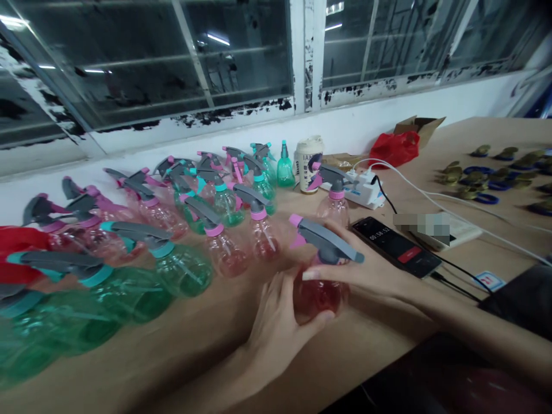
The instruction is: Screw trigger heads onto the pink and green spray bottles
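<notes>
A pink spray bottle [323,290] with a grey and pink trigger head stands in front of me, between both hands. My left hand [276,319] curves round the lower left side of its body, thumb along the front near the base. Round its neck, just under the trigger head, my right hand [357,267] is closed; some of its fingers are hidden behind the bottle. Directly behind is another pink spray bottle [333,208]. To the left, pink spray bottles [264,233] and green spray bottles [183,269] are grouped in loose rows.
Right of my hands lies a phone [397,246] with a running timer and a cable. Behind it are a white power strip [366,192], a paper cup [308,164] and a red plastic bag [394,148]. Several brass-coloured parts [474,181] and blue rings [487,198] lie far right.
</notes>
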The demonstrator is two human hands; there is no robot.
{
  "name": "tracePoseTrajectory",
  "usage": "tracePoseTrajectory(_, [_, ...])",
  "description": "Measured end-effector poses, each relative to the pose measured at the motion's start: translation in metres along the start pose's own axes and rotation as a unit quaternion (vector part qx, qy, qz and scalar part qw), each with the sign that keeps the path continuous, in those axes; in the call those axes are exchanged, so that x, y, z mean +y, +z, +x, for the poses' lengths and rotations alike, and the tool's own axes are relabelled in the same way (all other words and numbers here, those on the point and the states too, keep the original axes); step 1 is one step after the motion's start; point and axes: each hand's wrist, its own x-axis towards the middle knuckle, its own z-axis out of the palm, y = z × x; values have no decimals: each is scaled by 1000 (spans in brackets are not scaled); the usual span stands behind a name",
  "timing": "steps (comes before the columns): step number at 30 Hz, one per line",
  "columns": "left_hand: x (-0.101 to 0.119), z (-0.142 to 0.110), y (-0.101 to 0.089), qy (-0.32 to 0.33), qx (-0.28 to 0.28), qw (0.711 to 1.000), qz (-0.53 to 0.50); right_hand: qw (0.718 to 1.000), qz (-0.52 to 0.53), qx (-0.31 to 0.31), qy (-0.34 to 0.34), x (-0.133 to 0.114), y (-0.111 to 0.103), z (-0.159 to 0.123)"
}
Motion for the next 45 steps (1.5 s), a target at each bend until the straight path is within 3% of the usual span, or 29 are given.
tracePoseTrajectory(6, [-5, 2, 0, 36, -23, 999, 17, 997, 65, 37, 2, -7, 12, 14])
tracePoseTrajectory(16, [-58, -20, -20, 87, -113, 971, 190, 994, 69, 80, 11, 19, 16, 24])
tracePoseTrajectory(20, [-58, -20, -26, 98, -117, 966, 208, 996, 28, 86, 2, 23, 14, 27])
tracePoseTrajectory(25, [-57, -19, -24, 112, -114, 962, 220, 999, 4, 41, -27, 16, 14, 31])
tracePoseTrajectory(33, [-60, -20, -21, 128, -99, 960, 228, 997, 43, 46, 49, 34, 18, 24])
tracePoseTrajectory(40, [-60, -20, -22, 122, -98, 963, 218, 996, 60, 54, 28, 26, 20, 26])
tracePoseTrajectory(45, [-60, -20, -22, 113, -98, 967, 207, 994, 69, 41, 69, 30, 19, 23])
